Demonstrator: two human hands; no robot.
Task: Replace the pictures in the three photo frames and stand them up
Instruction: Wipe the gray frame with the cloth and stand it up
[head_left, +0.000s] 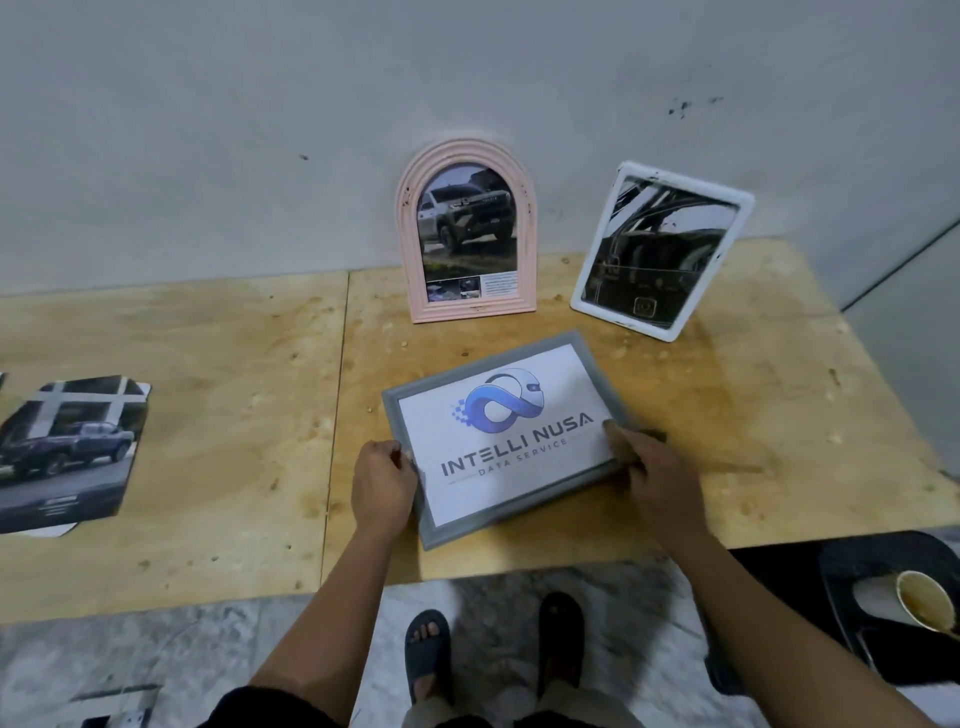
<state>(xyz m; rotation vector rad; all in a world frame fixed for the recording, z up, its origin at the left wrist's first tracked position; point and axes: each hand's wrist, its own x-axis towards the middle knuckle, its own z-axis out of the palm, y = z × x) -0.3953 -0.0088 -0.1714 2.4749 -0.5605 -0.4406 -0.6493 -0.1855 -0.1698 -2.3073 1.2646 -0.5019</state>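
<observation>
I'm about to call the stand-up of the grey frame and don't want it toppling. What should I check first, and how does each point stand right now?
1. Grip: the left hand and the right hand each hold an edge of the grey frame: ok.
2. New picture in place: the logo sheet fills the opening: ok.
3. Back panel and stand: hidden underneath: cannot tell.
4. Grey frame upright: it faces up, low at the table: not ok.
5. Other two done: the pink frame and the white frame stand at the wall: ok.
</observation>
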